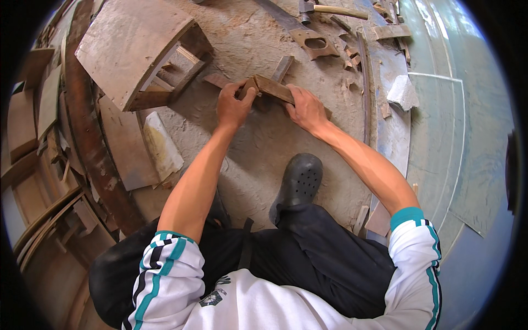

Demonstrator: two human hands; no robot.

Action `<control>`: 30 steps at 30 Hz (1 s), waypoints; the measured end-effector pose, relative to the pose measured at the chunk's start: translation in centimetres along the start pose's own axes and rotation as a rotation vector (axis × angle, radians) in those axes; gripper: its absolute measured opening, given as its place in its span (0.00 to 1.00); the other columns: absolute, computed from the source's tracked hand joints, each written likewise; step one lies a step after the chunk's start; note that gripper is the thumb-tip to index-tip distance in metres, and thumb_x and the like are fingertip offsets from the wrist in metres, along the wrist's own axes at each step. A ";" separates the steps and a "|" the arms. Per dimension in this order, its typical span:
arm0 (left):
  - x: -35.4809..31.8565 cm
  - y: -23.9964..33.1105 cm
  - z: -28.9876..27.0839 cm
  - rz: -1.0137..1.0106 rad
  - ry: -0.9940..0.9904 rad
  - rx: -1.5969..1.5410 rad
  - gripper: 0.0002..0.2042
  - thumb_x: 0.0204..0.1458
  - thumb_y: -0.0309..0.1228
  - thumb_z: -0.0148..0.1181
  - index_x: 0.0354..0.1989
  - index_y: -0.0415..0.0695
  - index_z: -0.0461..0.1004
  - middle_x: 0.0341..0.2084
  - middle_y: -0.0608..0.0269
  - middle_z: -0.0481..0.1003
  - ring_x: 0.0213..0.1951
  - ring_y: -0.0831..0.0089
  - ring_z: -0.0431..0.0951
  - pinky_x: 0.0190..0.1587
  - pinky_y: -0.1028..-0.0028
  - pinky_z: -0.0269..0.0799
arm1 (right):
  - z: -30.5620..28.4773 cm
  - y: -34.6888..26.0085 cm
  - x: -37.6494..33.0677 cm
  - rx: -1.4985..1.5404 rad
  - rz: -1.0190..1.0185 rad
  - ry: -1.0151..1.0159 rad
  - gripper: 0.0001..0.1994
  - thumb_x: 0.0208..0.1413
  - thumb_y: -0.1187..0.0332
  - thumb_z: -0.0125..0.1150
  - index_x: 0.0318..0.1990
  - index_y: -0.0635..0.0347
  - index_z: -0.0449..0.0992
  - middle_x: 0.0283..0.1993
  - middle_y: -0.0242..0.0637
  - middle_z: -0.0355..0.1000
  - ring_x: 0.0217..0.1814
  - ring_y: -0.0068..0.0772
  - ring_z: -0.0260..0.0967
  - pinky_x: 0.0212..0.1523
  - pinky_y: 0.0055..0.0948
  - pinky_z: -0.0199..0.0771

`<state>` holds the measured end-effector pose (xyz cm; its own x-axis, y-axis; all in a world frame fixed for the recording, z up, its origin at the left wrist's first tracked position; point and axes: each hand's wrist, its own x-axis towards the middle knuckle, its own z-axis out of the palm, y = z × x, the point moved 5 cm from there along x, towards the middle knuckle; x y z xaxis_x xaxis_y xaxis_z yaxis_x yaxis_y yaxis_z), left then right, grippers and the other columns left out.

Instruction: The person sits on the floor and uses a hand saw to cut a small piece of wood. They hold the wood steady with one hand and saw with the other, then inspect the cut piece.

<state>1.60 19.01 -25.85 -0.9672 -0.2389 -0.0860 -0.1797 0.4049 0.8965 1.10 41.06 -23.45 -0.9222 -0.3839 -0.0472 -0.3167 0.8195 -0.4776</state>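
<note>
Head | left grip (pixel 235 104), right grip (pixel 306 110): holding wood pieces (pixel 274 88) | saw (pixel 301 38), hammer (pixel 336 10) beyond | box (pixel 137 47) left

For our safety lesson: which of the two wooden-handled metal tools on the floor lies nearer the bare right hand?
The grey-bladed saw with the holed wooden handle; the grey-headed hammer lies farther from the right hand.

Inspection of lettering: nothing legible from where I stand. One printed marking is noted, a small dark-green emblem (pixel 211 298) on the front of the person's white shirt (pixel 264 302), left of centre on the wearer's side. Another dark mark (pixel 224 280) sits just beside it (possibly lettering, but too small and creased to read).
</note>
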 end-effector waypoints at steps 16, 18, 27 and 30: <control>-0.3 1.4 0.0 0.071 0.036 0.138 0.20 0.52 0.39 0.62 0.51 0.43 0.80 0.44 0.52 0.80 0.48 0.55 0.79 0.52 0.61 0.74 | -0.1 0.0 0.1 -0.005 0.017 0.011 0.25 0.54 0.67 0.67 0.59 0.62 0.70 0.55 0.51 0.74 0.57 0.55 0.72 0.56 0.45 0.74; -0.5 1.6 0.1 0.081 0.057 0.148 0.20 0.53 0.38 0.61 0.52 0.44 0.80 0.45 0.52 0.80 0.49 0.54 0.79 0.52 0.61 0.73 | -0.1 -0.1 0.2 -0.004 0.027 -0.002 0.25 0.54 0.67 0.67 0.59 0.62 0.70 0.55 0.51 0.74 0.56 0.56 0.72 0.56 0.46 0.74; -0.6 2.3 0.4 0.055 0.070 0.166 0.18 0.53 0.37 0.60 0.49 0.41 0.80 0.44 0.49 0.81 0.48 0.51 0.79 0.53 0.60 0.74 | 0.2 0.4 0.1 -0.003 0.041 -0.040 0.26 0.55 0.63 0.65 0.60 0.61 0.68 0.55 0.48 0.73 0.57 0.54 0.71 0.56 0.48 0.72; -0.5 2.4 0.4 0.016 0.055 0.157 0.19 0.52 0.38 0.60 0.49 0.40 0.80 0.45 0.48 0.81 0.48 0.51 0.80 0.53 0.61 0.74 | -0.1 0.4 0.4 0.017 0.092 -0.139 0.26 0.56 0.62 0.65 0.60 0.62 0.68 0.55 0.48 0.73 0.56 0.55 0.72 0.54 0.48 0.74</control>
<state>1.57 20.48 -23.89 -0.9598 -0.2772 -0.0449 -0.1946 0.5412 0.8181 0.59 41.33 -23.56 -0.9070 -0.3638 -0.2119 -0.2274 0.8469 -0.4808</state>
